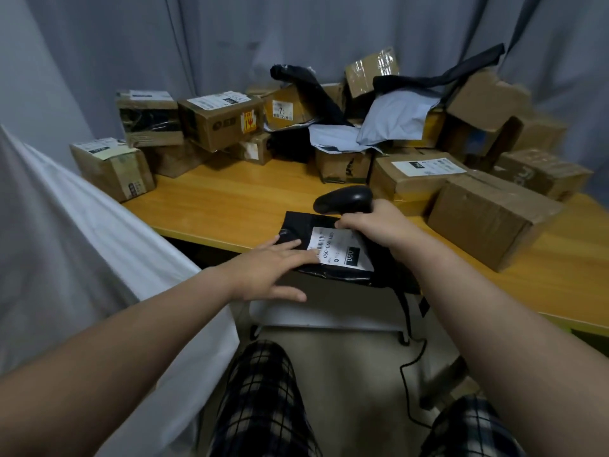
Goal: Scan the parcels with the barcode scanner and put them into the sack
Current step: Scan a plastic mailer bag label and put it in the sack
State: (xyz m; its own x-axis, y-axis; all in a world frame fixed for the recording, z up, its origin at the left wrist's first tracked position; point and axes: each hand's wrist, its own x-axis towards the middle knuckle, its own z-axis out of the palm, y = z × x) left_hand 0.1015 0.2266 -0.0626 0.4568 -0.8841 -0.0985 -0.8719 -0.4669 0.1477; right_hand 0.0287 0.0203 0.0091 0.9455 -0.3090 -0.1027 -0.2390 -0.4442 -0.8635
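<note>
Scan step: left grip (273,265), fingers flat, pins black poly mailer (296,225) at bench (230,206) edge, label (339,249) up; right grip (372,225) wrapped round barcode scanner (344,199) just above. Next, prob.: aim at label, then mailer into white sack (82,242).

Table (230,199): yellow-orange wood grain. On it: brown cardboard boxes (487,216), black parcel (296,225), white label (342,249), black scanner (342,197). Left of it, white sack (82,242); below, dark-and-white plaid trousers (260,407); behind, grey curtain (296,34).

A grey curtain (230,34) hangs behind the yellow wooden table (230,206).
</note>
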